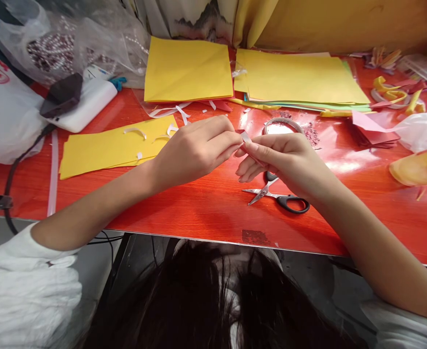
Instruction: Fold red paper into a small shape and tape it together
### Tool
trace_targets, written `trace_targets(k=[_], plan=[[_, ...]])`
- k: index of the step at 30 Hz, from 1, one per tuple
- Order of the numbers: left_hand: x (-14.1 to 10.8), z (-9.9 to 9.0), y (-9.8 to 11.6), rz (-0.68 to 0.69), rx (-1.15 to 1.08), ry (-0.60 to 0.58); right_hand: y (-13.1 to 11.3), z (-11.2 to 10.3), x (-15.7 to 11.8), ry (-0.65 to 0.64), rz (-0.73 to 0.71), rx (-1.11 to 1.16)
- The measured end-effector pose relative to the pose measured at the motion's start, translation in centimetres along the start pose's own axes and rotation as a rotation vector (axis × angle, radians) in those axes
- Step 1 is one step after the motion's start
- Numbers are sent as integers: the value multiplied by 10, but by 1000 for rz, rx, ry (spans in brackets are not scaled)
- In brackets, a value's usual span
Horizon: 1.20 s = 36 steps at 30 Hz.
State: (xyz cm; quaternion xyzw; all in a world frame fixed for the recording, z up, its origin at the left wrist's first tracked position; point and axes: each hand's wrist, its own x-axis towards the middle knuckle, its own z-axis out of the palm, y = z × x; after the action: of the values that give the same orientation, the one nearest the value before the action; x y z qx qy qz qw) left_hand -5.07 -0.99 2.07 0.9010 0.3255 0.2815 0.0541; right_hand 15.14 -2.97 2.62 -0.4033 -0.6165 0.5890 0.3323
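My left hand (201, 148) and my right hand (282, 155) meet above the table, both with closed fingers. Between their fingertips is a small folded piece of reddish paper with a pale side (246, 138). My left fingers pinch its left end, and my right thumb presses on its right end. The fingers hide much of the paper. Below my right hand lies a pair of scissors (263, 193) with black handles, blades apart and pointing left. Just behind that hand is a roll of tape (296, 126), partly covered by it.
On the red table (199, 208) lie yellow strips (100, 150) beside my left wrist and two stacks of yellow sheets (188, 70) (301, 77) farther back. Pink paper (375, 128) and a yellowish cup (419, 167) are at right. Plastic bags (6, 111) and a white box (84, 109) stand left.
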Motion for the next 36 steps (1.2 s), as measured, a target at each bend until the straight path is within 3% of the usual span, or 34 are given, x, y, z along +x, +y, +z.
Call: trace_targets(k=[6, 12, 20, 24, 26, 28, 31, 36], plan=[[1, 1, 1, 3, 15, -14, -1, 1, 0, -2, 3, -36], [2, 3, 0, 79, 58, 99, -1, 0, 0, -12, 6, -27], [7, -5, 0, -115, -303, 233, -3, 0, 0, 1, 12, -59], [12, -5, -15, -232, -616, 277, -2, -1, 2, -17, 26, -57], [14, -4, -26, -242, -668, 323, -1, -1, 3, -15, 43, -62], [15, -3, -37, -277, -493, 358, -2, 0, 3, -7, 58, -69], [13, 1, -50, -292, -99, 272, -5, 2, 3, 4, 76, -75], [10, 6, -54, -234, -66, 168, -6, 4, 3, 2, 86, -64]])
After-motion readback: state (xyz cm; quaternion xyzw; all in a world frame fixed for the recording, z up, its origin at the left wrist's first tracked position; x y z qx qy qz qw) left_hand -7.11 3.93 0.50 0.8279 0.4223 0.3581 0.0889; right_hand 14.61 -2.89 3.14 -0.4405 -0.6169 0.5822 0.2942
